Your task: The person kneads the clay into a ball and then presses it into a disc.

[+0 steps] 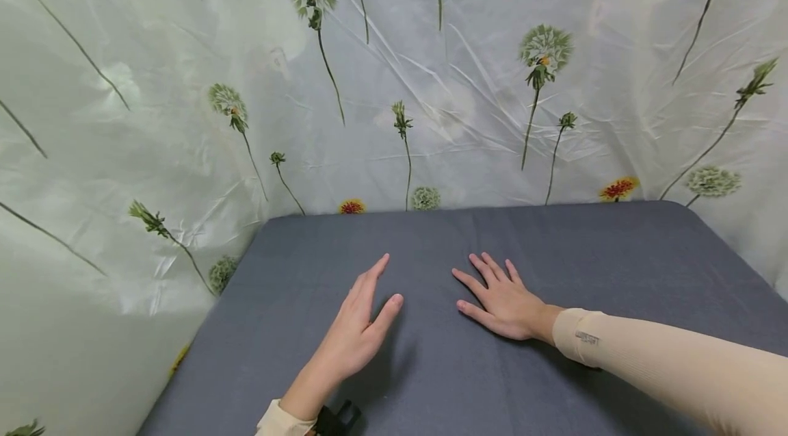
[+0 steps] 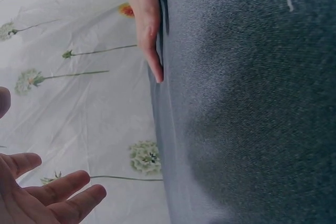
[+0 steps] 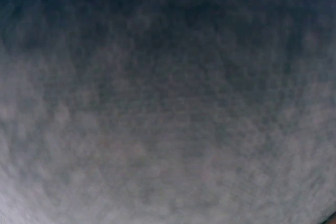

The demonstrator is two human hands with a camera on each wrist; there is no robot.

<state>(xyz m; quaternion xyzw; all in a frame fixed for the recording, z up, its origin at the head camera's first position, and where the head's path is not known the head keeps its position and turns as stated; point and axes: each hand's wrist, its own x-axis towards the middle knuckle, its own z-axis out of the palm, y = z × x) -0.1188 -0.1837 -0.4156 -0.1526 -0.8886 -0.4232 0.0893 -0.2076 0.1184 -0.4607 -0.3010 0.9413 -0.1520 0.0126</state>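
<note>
My left hand (image 1: 352,335) is held above the grey-blue cloth surface (image 1: 431,381), fingers straight, thumb apart, and casts a shadow below it. Palm down, my right hand (image 1: 506,302) rests on the same cloth with its fingers spread. Neither hand holds anything. In the left wrist view, fingers of the left hand (image 2: 50,195) show at lower left, and the right hand (image 2: 145,19) lies along the cloth at the top. The right wrist view shows only blurred cloth (image 3: 168,108) very close, with a sliver of something at the lower right corner.
A pale, shiny curtain (image 1: 369,80) printed with dandelions and flowers hangs behind the surface and along its left side. The surface's far edge (image 1: 480,209) meets the curtain. A black strap device (image 1: 337,417) sits at the left wrist.
</note>
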